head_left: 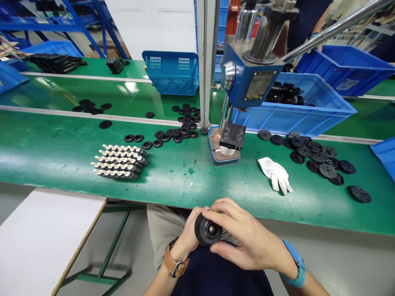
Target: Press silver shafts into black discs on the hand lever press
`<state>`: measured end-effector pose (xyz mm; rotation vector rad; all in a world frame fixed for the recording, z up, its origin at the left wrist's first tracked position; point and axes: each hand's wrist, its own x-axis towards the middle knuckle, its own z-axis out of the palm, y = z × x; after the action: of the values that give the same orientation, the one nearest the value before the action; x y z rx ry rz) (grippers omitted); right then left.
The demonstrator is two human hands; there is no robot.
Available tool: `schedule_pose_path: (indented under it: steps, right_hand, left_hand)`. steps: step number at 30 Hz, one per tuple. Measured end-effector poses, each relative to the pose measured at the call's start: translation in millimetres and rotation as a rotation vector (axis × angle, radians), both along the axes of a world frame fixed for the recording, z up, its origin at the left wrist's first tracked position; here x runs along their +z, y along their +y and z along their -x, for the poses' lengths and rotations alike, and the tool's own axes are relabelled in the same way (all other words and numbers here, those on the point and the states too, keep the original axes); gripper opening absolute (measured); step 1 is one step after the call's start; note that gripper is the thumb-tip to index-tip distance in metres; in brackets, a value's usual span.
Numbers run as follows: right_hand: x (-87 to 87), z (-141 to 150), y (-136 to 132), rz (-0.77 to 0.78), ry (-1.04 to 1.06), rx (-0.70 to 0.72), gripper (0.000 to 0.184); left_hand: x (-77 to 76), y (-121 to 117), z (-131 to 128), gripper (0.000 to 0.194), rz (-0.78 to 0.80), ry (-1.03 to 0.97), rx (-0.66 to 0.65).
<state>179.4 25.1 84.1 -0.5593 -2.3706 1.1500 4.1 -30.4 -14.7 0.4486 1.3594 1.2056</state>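
Observation:
Just off the table's front edge, over my lap, I hold a round black part [203,235] with a hollow centre and a small pale spot inside. My left hand [190,232] wraps it from the left side, its fingers partly hidden behind the part. From the right, my right hand [242,234] grips the rim between thumb and fingers. Beyond my hands stands a blue bench press [249,78] with a black block [233,135] over its base. A white glove [275,174] lies flat on the table to the right.
On the green table [175,185], a stack of black parts with wavy cream edges [120,162] sits left. Small black rings [177,133] lie mid-table; larger black discs [321,154] spread at right. Behind the press stands a blue bin [293,117] of black parts. A basket [171,74] stands farther back.

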Motion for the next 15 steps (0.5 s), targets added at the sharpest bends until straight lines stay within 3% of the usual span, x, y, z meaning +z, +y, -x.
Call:
schedule_pose_path:
  steps: [2,4,7,12,15]
  right_hand:
    - [-9.3,-4,4,0.062,0.057,-0.042,0.072]
    - [-19.8,-8,10,0.134,0.145,-0.13,0.079]
    - [-32.9,-9,17,0.24,0.262,-0.248,0.07]
    - [-45.5,2,22,0.375,0.304,-0.252,0.07]
    - [-52.7,10,19,0.491,0.359,-0.245,0.07]
  left_hand:
    - [5.5,1,0,0.047,0.014,-0.02,-0.019]
    - [11.9,2,1,0.054,0.021,-0.066,-0.125]
    - [20.5,4,3,0.06,-0.024,-0.112,-0.329]
    - [26.4,6,2,0.053,-0.132,-0.011,-0.485]
    - [28.9,4,-1,0.048,-0.203,0.171,-0.537]
